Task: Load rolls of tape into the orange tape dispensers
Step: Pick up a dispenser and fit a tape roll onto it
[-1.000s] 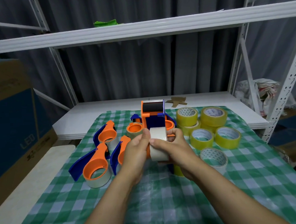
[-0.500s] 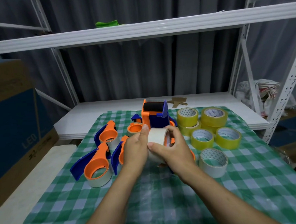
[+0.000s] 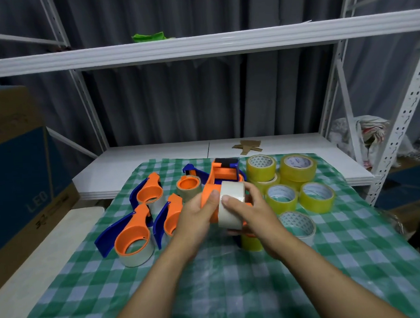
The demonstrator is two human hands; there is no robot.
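I hold an orange tape dispenser [image 3: 217, 180] with a blue part and a black roller above the green checked cloth [image 3: 223, 287]. My left hand [image 3: 197, 218] grips the dispenser's orange body from the left, thumb on its side. My right hand [image 3: 253, 210] curls round a white tape roll [image 3: 232, 204] that sits against the dispenser's hub. To the left lie three orange and blue dispensers with rolls in them [image 3: 133, 238]. Yellow tape rolls [image 3: 297, 169] lie in a group to the right.
A brown roll with an orange hub [image 3: 188, 188] stands behind my left hand. A whitish roll [image 3: 297, 223] and a yellow roll [image 3: 251, 243] lie by my right wrist. A large box [image 3: 17, 173] stands left. White shelving frames the cloth.
The dispenser and white roll turned in my hands, so the roll's outer band now faces me. Both hands stayed in place over the cloth.
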